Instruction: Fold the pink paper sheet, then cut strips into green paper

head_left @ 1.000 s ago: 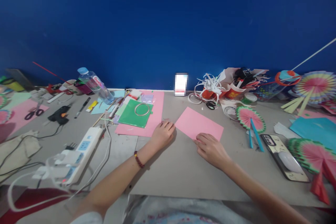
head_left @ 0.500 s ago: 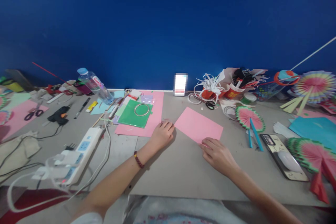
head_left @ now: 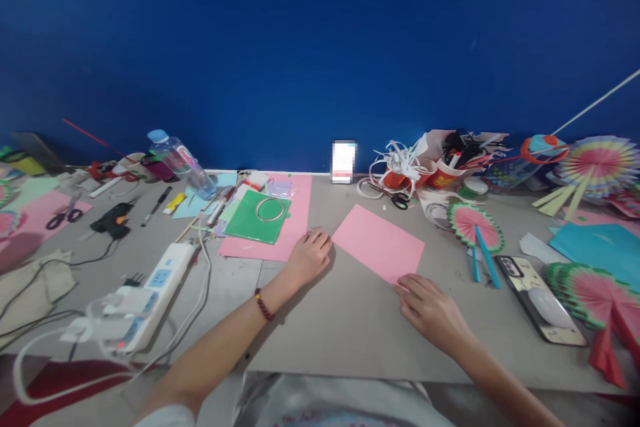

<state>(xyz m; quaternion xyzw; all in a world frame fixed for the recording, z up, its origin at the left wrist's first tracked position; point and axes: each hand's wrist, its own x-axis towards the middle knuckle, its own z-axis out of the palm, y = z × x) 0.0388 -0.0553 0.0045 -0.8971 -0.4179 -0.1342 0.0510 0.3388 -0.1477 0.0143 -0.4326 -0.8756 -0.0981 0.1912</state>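
Observation:
A pink sheet of paper lies flat and at a slant on the grey table in front of me. My right hand is at its near corner, fingers together and bent, with the fingertips closed on the paper's edge. Beside the sheet's left corner, my left hand rests on the tabletop, its fingers loosely curved and slightly apart, holding nothing visible. A larger pink sheet reaches close to my left fingertips. On that sheet lies a green packet with a silver ring on top.
On the left are a power strip with white cables, a glue gun and a leaning bottle. To the right stand red cups, scissors, a folded paper fan and a phone with a mouse on it.
My right hand has slid a little to the right and nearer to me, at the pink sheet's near edge, uncovering more of it. My left hand and the sheet have hardly moved.

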